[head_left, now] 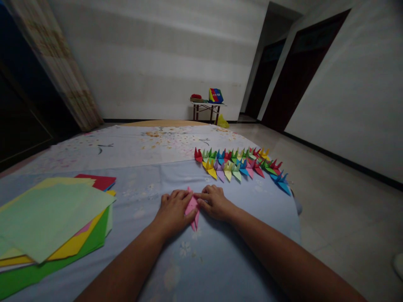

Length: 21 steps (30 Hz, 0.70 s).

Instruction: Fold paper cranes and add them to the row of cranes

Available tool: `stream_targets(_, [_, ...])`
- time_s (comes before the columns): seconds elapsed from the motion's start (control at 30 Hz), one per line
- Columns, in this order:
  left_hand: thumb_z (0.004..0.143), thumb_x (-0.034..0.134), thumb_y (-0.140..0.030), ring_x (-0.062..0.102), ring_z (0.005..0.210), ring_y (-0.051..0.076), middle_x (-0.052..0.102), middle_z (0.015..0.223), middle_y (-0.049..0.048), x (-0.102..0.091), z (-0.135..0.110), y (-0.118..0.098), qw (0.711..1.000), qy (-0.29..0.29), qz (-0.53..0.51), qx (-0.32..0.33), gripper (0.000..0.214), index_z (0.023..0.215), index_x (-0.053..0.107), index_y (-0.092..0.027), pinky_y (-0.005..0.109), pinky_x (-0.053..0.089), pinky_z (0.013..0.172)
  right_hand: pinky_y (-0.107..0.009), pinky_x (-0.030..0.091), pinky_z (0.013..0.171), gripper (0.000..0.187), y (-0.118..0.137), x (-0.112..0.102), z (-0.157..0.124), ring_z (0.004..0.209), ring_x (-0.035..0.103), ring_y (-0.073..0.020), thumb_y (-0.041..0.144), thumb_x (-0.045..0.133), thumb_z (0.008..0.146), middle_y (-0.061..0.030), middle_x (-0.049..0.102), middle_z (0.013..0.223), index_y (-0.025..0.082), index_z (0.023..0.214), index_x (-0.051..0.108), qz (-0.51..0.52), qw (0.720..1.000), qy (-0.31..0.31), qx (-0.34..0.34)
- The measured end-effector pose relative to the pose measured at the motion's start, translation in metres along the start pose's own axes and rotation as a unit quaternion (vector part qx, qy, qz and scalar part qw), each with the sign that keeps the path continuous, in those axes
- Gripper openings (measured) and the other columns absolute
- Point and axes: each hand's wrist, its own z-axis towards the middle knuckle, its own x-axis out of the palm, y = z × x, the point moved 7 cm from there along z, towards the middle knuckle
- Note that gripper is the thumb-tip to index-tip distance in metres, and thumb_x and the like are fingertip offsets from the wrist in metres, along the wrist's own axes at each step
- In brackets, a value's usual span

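A pink sheet of origami paper (192,206), folded into a narrow pointed shape with two legs at its near end, lies flat on the table in front of me. My left hand (175,209) holds it down from the left, with the thumb and fingers along its edge. From the right, my right hand (215,202) has its fingers curled, and the index finger and thumb press at the paper's upper right edge. Part of the paper is hidden under my fingers.
Rows of colourful folded paper cranes (234,167) stand at the right of the table, with a blue crane (281,182) nearest its edge. A stack of coloured paper sheets (56,214) lies at the left. A flowered tablecloth (157,268) covers the table. Farther back stands a small table (208,104).
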Motion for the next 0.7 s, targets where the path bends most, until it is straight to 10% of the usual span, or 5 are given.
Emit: stream_targets(0.7, [0.083, 0.039, -0.044, 0.037, 0.119, 0.026, 0.048, 0.131, 0.0089, 0.004, 0.001, 0.003, 1.000, 0.004, 0.011, -0.006, 0.051, 0.129, 0.042, -0.023, 0.044, 0.024, 0.092, -0.038, 0.028, 0.084, 0.027, 0.010, -0.017, -0.028, 0.099, 0.041, -0.0205, 0.034, 0.046, 0.088, -0.0054, 0.052, 0.107, 0.033, 0.111, 0.059, 0.004, 0.999, 0.011, -0.053])
